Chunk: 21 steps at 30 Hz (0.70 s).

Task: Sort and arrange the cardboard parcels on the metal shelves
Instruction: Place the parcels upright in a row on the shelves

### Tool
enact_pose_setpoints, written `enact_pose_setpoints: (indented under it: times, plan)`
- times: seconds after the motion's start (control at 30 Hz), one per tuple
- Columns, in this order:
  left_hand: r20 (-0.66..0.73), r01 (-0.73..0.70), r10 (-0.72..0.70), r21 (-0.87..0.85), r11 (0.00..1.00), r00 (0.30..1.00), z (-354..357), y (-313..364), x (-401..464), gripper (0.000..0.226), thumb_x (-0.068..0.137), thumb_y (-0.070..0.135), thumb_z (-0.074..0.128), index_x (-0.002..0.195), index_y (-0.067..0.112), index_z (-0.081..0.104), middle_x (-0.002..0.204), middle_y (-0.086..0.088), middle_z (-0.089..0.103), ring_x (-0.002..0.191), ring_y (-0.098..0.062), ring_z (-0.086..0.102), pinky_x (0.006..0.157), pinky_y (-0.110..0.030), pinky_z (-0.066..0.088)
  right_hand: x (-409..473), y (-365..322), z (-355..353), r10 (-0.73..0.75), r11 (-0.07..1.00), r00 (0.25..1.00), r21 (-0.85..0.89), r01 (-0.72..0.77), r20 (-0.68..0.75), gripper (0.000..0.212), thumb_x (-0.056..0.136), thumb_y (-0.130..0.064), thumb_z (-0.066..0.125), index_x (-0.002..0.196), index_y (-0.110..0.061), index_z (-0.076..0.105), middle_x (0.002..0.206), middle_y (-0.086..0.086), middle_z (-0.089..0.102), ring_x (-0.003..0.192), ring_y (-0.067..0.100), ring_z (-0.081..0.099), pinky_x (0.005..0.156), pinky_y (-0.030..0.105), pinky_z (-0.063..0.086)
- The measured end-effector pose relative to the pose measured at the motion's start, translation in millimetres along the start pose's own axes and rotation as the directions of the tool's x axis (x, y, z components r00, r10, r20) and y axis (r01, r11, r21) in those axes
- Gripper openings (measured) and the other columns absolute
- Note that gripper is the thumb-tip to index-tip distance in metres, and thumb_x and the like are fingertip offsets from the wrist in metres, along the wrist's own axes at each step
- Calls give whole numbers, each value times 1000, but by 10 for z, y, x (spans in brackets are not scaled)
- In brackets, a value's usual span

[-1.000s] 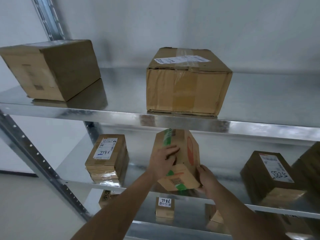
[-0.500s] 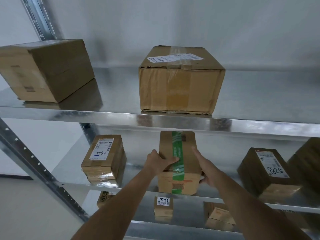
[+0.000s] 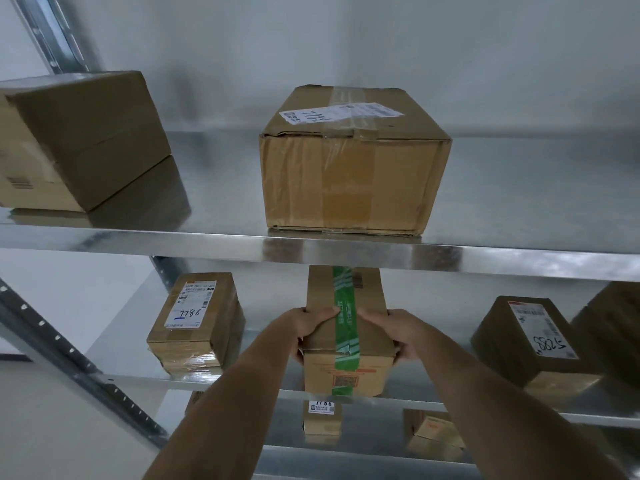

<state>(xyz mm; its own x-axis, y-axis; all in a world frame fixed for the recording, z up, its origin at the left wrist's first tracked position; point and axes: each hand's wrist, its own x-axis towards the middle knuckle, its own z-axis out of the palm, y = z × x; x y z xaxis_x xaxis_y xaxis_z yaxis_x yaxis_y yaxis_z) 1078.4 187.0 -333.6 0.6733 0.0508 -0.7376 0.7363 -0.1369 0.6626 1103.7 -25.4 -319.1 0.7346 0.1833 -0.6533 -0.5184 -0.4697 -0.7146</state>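
A long cardboard parcel with green tape (image 3: 346, 327) lies flat on the middle metal shelf (image 3: 138, 379), its near end at the front edge. My left hand (image 3: 304, 327) grips its left side, thumb on top. My right hand (image 3: 398, 332) grips its right side, fingers curled over the near corner. To the left sits a parcel labelled 7786 (image 3: 195, 320). On the right stands a dark parcel labelled 5285 (image 3: 530, 344). The upper shelf (image 3: 207, 237) carries a large taped box (image 3: 349, 161) and another box (image 3: 79, 140) at far left.
Below, the lower shelf holds a small labelled parcel (image 3: 322, 415) and another small box (image 3: 436, 433). A slanted perforated upright (image 3: 69, 365) runs along the left side. A dark box (image 3: 616, 327) sits at the far right of the middle shelf. A white wall is behind.
The green-taped parcel went from tilted on its end to lying flat on the middle shelf. Both hands moved from its end to its two sides.
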Motion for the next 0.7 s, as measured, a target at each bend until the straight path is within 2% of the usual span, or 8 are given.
enact_pose_setpoints:
  times: [0.1, 0.17, 0.33, 0.43, 0.5, 0.63, 0.7]
  plan:
    - [32, 58, -58, -11, 998, 998, -36, -25, 95, 122, 16, 68, 96, 121, 12, 67, 118, -18, 72, 105, -41, 70, 93, -63, 55, 26, 4, -1, 15, 1000, 1000, -8, -15, 16, 61, 80, -60, 76, 115, -11, 68, 110, 15, 74, 98, 38, 71, 89, 62, 57]
    - [41, 62, -62, 7, 998, 997, -51, -34, 153, 130, 8, 68, 96, 122, 12, 67, 118, -18, 72, 106, -41, 70, 93, -63, 55, 26, 0, 0, 7, 1000, 1000, -3, -7, 17, 58, 80, -59, 77, 112, -12, 68, 109, 14, 74, 97, 37, 71, 88, 60, 58]
    - [30, 53, -54, 43, 998, 998, -50, -41, 161, 126, 12, 68, 96, 120, 11, 69, 117, -17, 73, 105, -40, 71, 92, -64, 55, 33, 7, 2, -12, 1000, 1000, -14, 12, 7, 54, 82, -55, 77, 112, -12, 68, 107, 13, 75, 96, 35, 72, 88, 59, 58]
    - [17, 47, -48, 59, 997, 999, -22, -8, 60, 93, 50, 64, 93, 122, 10, 67, 118, -17, 72, 106, -40, 70, 93, -63, 55, 26, 6, 19, -22, 1000, 1000, -8, 22, -13, 47, 85, -51, 76, 110, -12, 68, 104, 13, 74, 92, 34, 72, 88, 59, 58]
    - [10, 49, -50, 67, 997, 999, -23, -13, 41, 83, 62, 61, 90, 122, 10, 66, 119, -18, 71, 107, -40, 69, 93, -63, 55, 20, 4, 28, -18, 1000, 1000, -10, 18, -19, 48, 85, -50, 76, 112, -12, 67, 104, 13, 74, 91, 34, 72, 88, 59, 58]
    - [17, 40, -40, 48, 998, 999, -15, -14, -8, 91, 52, 63, 92, 121, 9, 65, 118, -19, 71, 105, -41, 70, 91, -62, 56, 4, 3, 42, -10, 1000, 1000, -22, 9, -28, 56, 84, -53, 76, 118, -11, 66, 109, 15, 73, 96, 36, 71, 89, 60, 57]
    - [21, 29, -30, 24, 999, 999, -1, -17, -43, 101, 41, 65, 92, 122, 9, 65, 117, -19, 71, 105, -41, 70, 92, -62, 56, -5, 8, 40, -11, 1000, 1000, -15, 11, -23, 59, 82, -57, 77, 119, -12, 67, 111, 14, 73, 97, 36, 71, 89, 60, 57]
